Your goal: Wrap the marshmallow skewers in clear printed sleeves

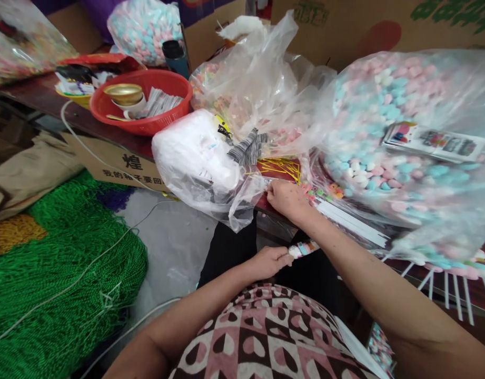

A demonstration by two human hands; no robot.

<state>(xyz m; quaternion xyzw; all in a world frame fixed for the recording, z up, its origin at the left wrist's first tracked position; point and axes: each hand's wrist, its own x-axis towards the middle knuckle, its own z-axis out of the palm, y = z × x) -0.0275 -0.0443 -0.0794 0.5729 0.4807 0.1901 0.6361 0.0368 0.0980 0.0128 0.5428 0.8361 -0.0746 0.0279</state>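
Note:
My left hand (269,262) is low over my lap, its fingers closed on one end of a slim packet of pastel marshmallows (303,249). The far end of that packet passes behind my right forearm. At the table's front edge, my right hand (288,200) is bent down with its fingertips drawn together. What they pinch, if anything, is hidden. Close by lie yellow twist ties (280,167), a stack of striped printed labels (248,147) and a white plastic bag (197,152). Small gummy-like sweets (335,190) and white paper sticks (350,223) are right of this hand.
A large clear bag of pastel marshmallows (404,105) fills the right side, with printed cards (435,142) on it. Marshmallows on sticks (455,287) overhang the right edge. A red basket (141,123) stands at left. Green cord (88,263) is heaped on the floor.

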